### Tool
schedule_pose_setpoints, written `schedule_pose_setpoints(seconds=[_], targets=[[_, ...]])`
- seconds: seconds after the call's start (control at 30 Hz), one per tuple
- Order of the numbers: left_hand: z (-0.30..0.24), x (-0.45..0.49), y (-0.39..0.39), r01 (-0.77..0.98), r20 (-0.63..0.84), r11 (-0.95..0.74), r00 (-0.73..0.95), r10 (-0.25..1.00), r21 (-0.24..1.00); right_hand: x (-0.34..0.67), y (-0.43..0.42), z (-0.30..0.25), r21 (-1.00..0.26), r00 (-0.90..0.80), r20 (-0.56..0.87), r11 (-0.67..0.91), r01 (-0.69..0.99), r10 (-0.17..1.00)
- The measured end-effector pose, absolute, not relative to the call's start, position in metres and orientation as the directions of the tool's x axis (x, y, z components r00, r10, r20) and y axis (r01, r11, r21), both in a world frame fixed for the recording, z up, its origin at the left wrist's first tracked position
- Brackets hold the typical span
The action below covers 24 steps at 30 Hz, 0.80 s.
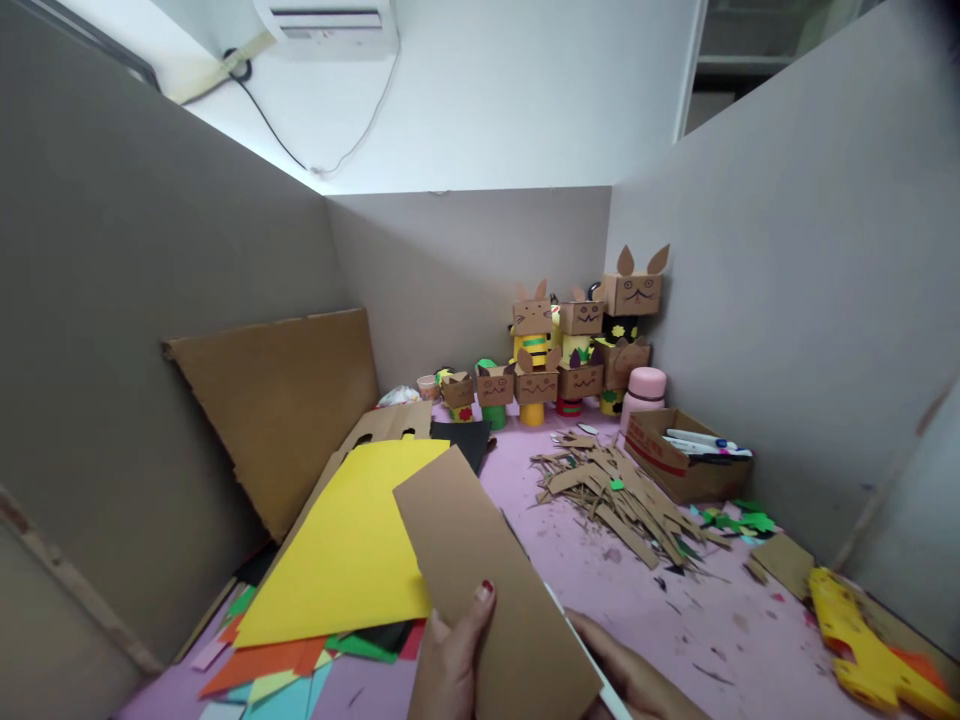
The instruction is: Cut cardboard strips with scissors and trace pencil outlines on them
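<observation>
A flat brown cardboard piece point(495, 560) is held up in front of me, slanting from upper left to lower right. My left hand point(454, 650) grips its lower left side, the thumb lying across its face. At its right edge is my right hand point(630, 665), closed around that side, its fingertips partly hidden behind the board. A thin white strip point(611, 695) shows along the cardboard's right edge; whether it is a separate sheet I cannot tell. Behind the piece, a large yellow sheet point(352, 550) lies over other cardboard on the left.
Coloured paper scraps point(281, 665) lie at front left, near a leaning cardboard sheet point(300, 400). Cardboard offcuts point(615, 490) are heaped right of centre. A box of markers point(667, 455), a pink bottle point(645, 390) and a yellow glue gun point(855, 640) stand or lie right. Cardboard animal figures point(536, 385) line the back.
</observation>
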<state>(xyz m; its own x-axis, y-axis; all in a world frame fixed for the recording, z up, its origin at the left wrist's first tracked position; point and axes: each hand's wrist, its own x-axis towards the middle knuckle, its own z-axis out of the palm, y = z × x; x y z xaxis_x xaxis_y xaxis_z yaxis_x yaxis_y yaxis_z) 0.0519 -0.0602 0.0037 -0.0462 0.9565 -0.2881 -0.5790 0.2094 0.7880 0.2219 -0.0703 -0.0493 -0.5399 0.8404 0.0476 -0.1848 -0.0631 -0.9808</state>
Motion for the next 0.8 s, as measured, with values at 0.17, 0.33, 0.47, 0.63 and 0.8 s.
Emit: schedule_pose_setpoints(seconds=[0.17, 0.33, 0.47, 0.63, 0.8], targets=[[0.002, 0.055, -0.062, -0.582, -0.279, 0.210, -0.030, 0.960, 0.785, 0.226, -0.080, -0.028, -0.985, -0.542, 0.093, -0.004, -0.175, 0.835], [0.008, 0.052, -0.063, -0.564, -0.292, 0.226, -0.029, 0.956, 0.794, 0.229, -0.089, -0.019, -0.986, -0.476, 0.066, -0.016, -0.168, 0.877], [0.014, 0.050, -0.065, -0.566, -0.336, 0.266, -0.021, 0.942, 0.780, 0.231, -0.088, -0.023, -0.988, -0.530, 0.101, 0.020, -0.156, 0.842], [0.016, 0.050, -0.067, -0.572, -0.328, 0.263, -0.011, 0.945, 0.777, 0.234, -0.088, -0.020, -0.985, -0.519, 0.109, 0.022, -0.170, 0.848], [0.014, 0.052, -0.067, -0.579, -0.334, 0.270, -0.004, 0.943, 0.770, 0.235, -0.083, -0.020, -0.977, -0.557, 0.197, 0.111, -0.184, 0.807]])
